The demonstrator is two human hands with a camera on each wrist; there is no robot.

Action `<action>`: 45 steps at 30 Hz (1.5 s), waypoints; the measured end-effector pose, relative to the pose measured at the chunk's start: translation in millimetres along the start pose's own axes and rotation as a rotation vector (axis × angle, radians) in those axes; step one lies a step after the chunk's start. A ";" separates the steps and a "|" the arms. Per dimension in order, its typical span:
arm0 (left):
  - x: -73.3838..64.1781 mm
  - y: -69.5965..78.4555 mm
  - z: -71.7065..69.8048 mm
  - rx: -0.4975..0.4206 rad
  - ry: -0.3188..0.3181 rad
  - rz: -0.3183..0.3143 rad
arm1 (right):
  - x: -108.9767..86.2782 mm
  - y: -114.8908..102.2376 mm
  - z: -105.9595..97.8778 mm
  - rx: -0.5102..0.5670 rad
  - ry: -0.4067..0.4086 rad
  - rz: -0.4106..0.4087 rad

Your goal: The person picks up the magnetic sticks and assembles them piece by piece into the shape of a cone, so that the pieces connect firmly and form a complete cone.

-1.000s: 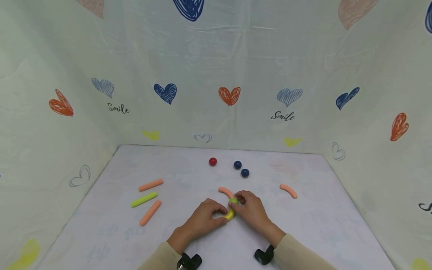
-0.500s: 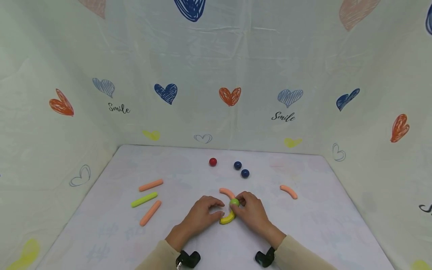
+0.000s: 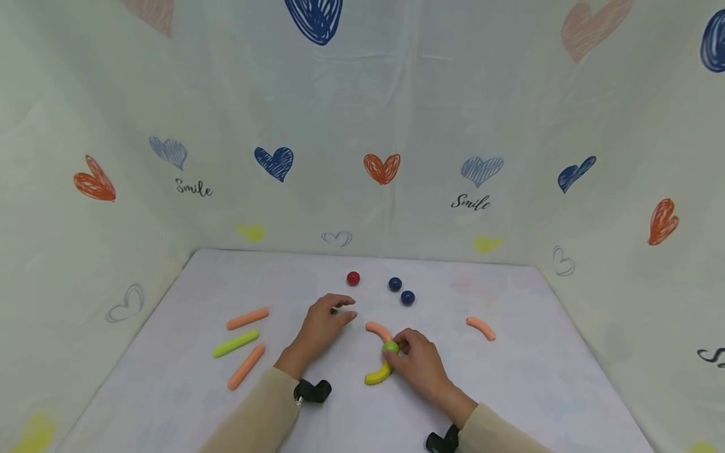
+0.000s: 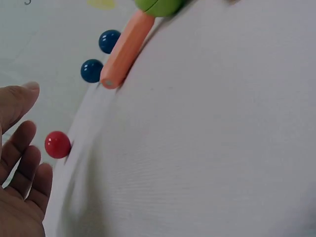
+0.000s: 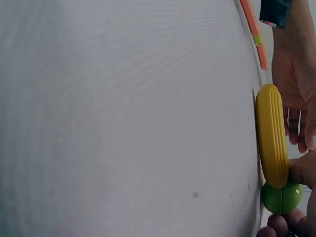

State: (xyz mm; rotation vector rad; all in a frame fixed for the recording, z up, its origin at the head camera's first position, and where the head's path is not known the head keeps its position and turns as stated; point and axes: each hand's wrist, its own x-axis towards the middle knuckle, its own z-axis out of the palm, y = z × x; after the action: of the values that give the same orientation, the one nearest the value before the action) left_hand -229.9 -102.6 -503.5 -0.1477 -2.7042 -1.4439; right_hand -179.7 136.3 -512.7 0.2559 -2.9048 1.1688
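My right hand [image 3: 423,368] pinches a green ball [image 3: 391,347] between thumb and fingers at the middle of the table. A curved orange rod [image 3: 378,329] meets the ball on its far side, and a curved yellow rod [image 3: 378,374] meets it on the near side. In the right wrist view the ribbed yellow rod [image 5: 272,133] touches the ball. Holding nothing, my left hand [image 3: 318,327] hovers left of the orange rod, thumb and fingers apart. The red ball [image 3: 354,279] lies beyond its fingertips. Part of the green ball is hidden by the right fingers.
Two dark blue balls [image 3: 401,291] lie toward the back. On the left are two straight orange rods [image 3: 247,367] with a straight lime green rod [image 3: 236,343] between them. Another curved orange rod [image 3: 481,328] lies at the right. A heart-printed curtain [image 3: 430,107] surrounds the white table.
My left hand has let go of the yellow rod and moved away, forward and left, toward the red ball. The right hand keeps its pinch on the green ball. The head view has tilted slightly.
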 end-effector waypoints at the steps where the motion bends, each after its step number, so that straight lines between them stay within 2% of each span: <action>1: 6.0 -0.8 -1.0 -0.019 0.014 -0.007 | -0.3 -0.2 -0.4 0.007 0.000 0.010; 8: 41.5 -5.9 -7.5 -0.116 0.086 -0.080 | -1.2 1.2 -0.9 0.051 -0.009 0.063; 13: 58.0 -10.9 -7.3 -0.143 0.072 -0.120 | -2.3 3.5 0.8 0.058 -0.009 0.060; 16: 67.1 -14.5 -5.8 -0.114 0.048 -0.128 | -3.4 4.3 1.7 0.063 -0.014 0.059; 22: 82.8 -17.1 -4.0 0.008 0.003 -0.115 | -4.0 4.8 2.1 0.088 -0.020 0.049; 30: 92.3 -13.1 1.6 0.116 -0.038 -0.031 | -5.7 4.7 -1.6 0.106 -0.016 0.021; 37: 95.5 -20.6 9.2 0.209 -0.022 -0.049 | -7.9 2.3 0.8 0.107 -0.027 -0.007; 41: 95.9 -22.3 10.2 0.199 -0.020 -0.050 | -7.0 2.4 1.0 0.096 -0.029 0.004; 45: 92.3 -17.6 7.5 0.165 -0.062 -0.043 | -5.5 3.7 -1.3 0.073 -0.024 0.023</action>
State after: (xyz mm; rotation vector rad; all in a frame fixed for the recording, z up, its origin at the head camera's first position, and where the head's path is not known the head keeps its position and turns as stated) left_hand -323.8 -101.3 -512.1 -0.1273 -2.8786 -1.2386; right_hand -174.9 140.6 -514.6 0.2387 -2.8964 1.2865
